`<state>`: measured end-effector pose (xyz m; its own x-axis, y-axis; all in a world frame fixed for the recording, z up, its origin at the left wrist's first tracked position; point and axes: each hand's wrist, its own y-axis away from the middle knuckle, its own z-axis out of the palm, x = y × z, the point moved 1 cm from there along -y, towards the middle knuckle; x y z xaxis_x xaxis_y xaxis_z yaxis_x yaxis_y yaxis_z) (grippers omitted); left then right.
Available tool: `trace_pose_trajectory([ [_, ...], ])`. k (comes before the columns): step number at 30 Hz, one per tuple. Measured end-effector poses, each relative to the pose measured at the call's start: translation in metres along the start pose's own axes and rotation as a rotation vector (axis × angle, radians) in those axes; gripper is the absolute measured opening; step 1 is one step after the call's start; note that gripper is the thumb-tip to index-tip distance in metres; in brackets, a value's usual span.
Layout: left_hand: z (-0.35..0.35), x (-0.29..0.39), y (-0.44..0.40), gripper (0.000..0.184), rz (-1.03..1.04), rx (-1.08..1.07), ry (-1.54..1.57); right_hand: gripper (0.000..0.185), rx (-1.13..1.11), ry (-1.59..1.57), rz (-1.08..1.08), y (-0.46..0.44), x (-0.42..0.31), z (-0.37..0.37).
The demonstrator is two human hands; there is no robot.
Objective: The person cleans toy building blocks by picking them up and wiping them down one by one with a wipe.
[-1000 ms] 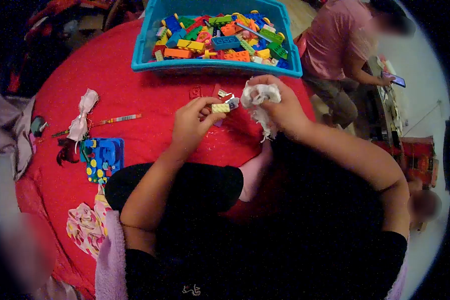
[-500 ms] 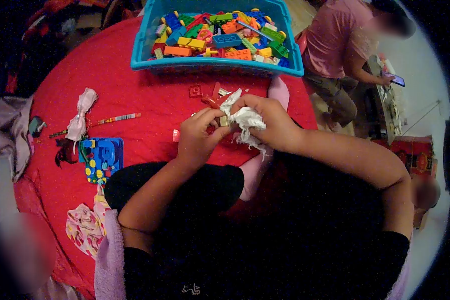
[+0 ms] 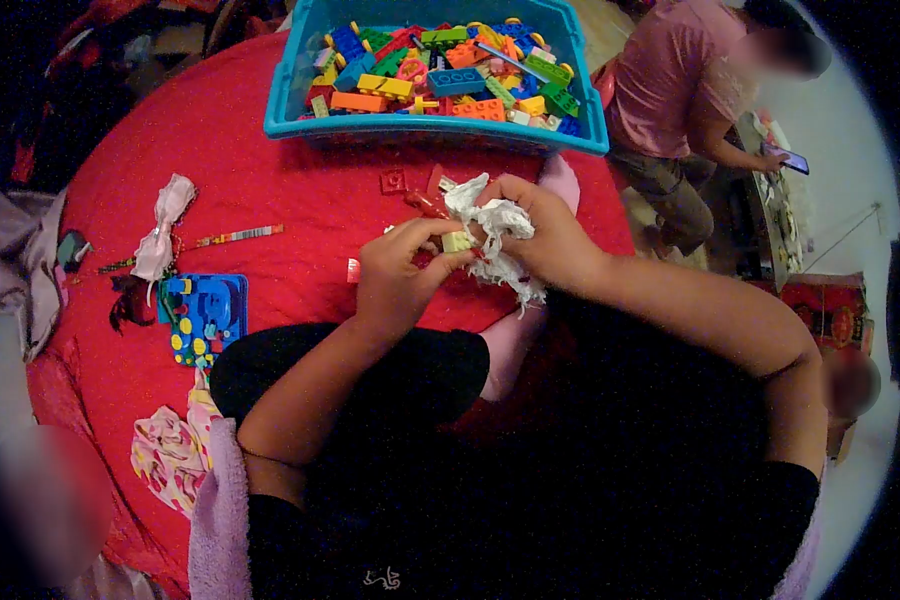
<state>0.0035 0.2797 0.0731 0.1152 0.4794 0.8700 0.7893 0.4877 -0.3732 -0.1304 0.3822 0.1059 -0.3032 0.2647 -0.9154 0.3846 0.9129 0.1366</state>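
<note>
A small pale-yellow toy brick (image 3: pixel 457 242) is pinched between the thumb and fingers of my left hand (image 3: pixel 400 265). My right hand (image 3: pixel 550 235) is closed on a crumpled white tissue (image 3: pixel 505 220) with ragged edges, which lies against the brick's right side. Just beyond my fingers are a red toy piece (image 3: pixel 426 204) and a red square brick (image 3: pixel 394 181) on the red cloth. Past them stands a blue bin (image 3: pixel 435 128) filled with colourful building bricks (image 3: pixel 455 82).
To the left on the red cloth (image 3: pixel 300 205) lie a pink bow (image 3: pixel 166 225), a thin patterned strip (image 3: pixel 240 236), a blue toy (image 3: pixel 215 310) and a patterned cloth (image 3: pixel 170 455). A person (image 3: pixel 675 90) holding a phone (image 3: pixel 792 160) is at the right.
The brick has turned so its studded pale face shows more. My right hand and the tissue have shifted slightly, and the tissue hangs a bit lower.
</note>
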Motion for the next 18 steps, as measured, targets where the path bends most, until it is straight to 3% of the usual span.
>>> trace_pose_trajectory([
  [5, 0.0004, -0.0024, 0.0012, 0.026, -0.171, 0.009, 0.043, 0.028, -0.051, 0.128, -0.049, 0.0024, -0.0048, 0.0013],
  [12, -0.0006, 0.0002, -0.0001, 0.023, -0.063, 0.006, 0.017, 0.028, -0.025, 0.043, -0.002, 0.0008, 0.0001, 0.0006],
  [18, 0.0004, -0.0082, -0.0008, 0.023, -0.322, 0.016, 0.270, 0.029, -0.037, -0.066, 0.000, -0.0002, -0.0013, 0.0004],
])
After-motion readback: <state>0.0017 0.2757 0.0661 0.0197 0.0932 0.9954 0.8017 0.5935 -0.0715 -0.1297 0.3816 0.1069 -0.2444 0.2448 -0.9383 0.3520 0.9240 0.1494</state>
